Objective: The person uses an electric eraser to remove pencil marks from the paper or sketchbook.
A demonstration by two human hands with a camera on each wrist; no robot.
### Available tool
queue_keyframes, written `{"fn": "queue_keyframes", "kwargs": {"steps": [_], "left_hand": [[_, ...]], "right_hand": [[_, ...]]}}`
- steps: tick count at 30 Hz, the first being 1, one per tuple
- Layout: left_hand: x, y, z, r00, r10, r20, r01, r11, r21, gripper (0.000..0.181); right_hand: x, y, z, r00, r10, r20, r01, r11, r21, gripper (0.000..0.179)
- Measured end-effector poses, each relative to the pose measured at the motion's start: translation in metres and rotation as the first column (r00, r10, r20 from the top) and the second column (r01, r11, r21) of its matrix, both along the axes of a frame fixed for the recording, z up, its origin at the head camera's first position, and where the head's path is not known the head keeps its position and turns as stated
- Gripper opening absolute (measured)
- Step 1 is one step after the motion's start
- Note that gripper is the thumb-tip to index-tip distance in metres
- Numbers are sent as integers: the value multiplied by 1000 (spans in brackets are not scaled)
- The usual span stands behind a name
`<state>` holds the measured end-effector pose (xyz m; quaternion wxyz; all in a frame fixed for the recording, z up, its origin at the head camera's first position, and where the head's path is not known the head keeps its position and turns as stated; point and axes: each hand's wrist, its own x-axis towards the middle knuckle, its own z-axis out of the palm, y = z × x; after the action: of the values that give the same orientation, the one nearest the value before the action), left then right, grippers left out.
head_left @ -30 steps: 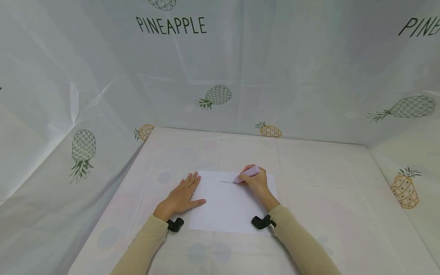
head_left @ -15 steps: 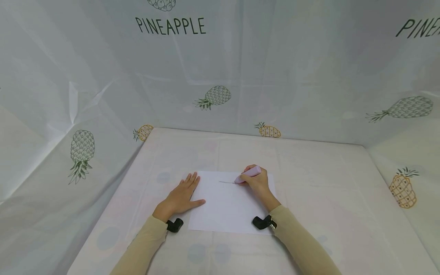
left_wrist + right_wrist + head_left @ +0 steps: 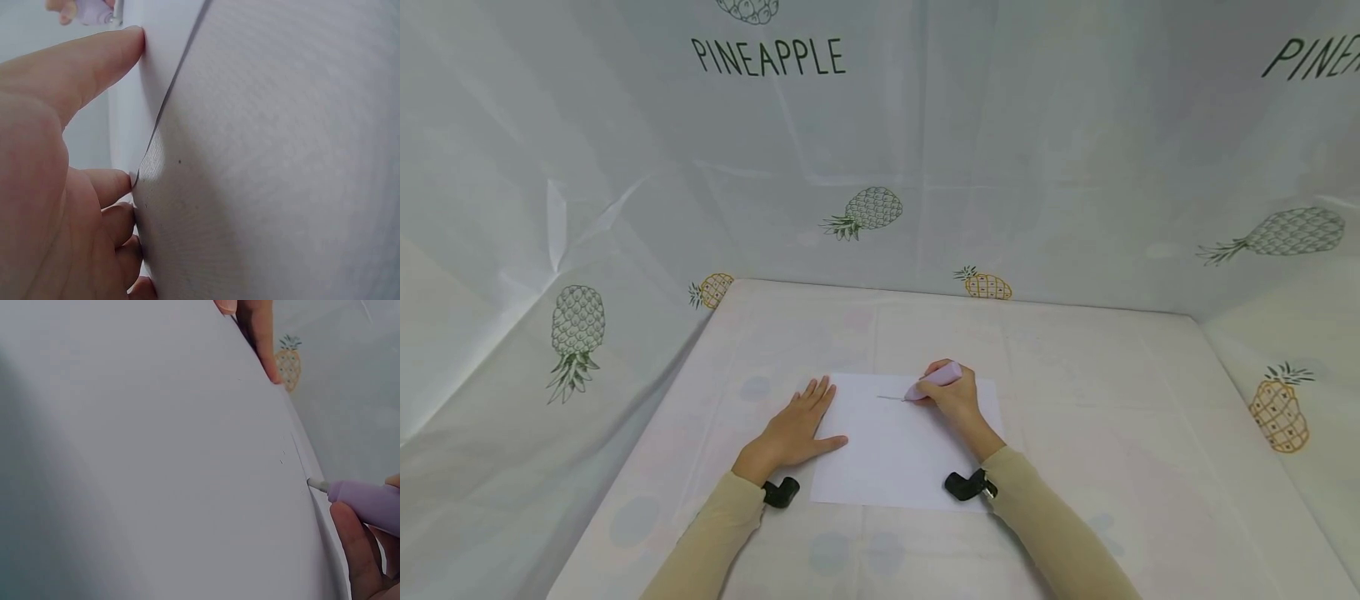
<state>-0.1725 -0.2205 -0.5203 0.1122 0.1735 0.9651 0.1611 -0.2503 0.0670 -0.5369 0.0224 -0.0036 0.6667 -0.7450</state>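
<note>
A white sheet of paper [image 3: 887, 467] lies on the table in the head view. My left hand [image 3: 793, 429] rests flat on its left edge, fingers and thumb spread, thumb and index fingertips on the paper. My right hand [image 3: 961, 404] pinches a thick lilac pen-shaped tool [image 3: 369, 501] near its narrow grey tip. The tip touches the paper at the right end of a thin dark line [image 3: 891, 397] in the upper part of the sheet. Small dark specks [image 3: 282, 457] lie beside the line in the right wrist view. What kind of tool it is cannot be told for sure.
A pale cloth with faint spots covers the table [image 3: 1097, 467]. Behind and at both sides hangs a light sheet [image 3: 1060, 167] printed with pineapples. Black camera mounts [image 3: 782, 492] sit on both wrists, over beige sleeves [image 3: 1056, 521].
The tool's tip has shifted slightly right, then back left along the line, with my right hand moving along. My left hand has stayed in place on the paper.
</note>
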Motion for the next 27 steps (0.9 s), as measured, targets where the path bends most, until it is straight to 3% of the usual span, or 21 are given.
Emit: {"fn": "queue_keyframes", "kwargs": {"steps": [19,27], "left_hand": [[0,-1,0,1000,2,-1,-2,1000,14,95],[1,0,2,1000,-7,-9,7,1000,22,95]], "right_hand": [[-1,5,4,1000,10,4,-10,1000,26,27],[11,5,30,999,35,11,-36,999,36,27]]}}
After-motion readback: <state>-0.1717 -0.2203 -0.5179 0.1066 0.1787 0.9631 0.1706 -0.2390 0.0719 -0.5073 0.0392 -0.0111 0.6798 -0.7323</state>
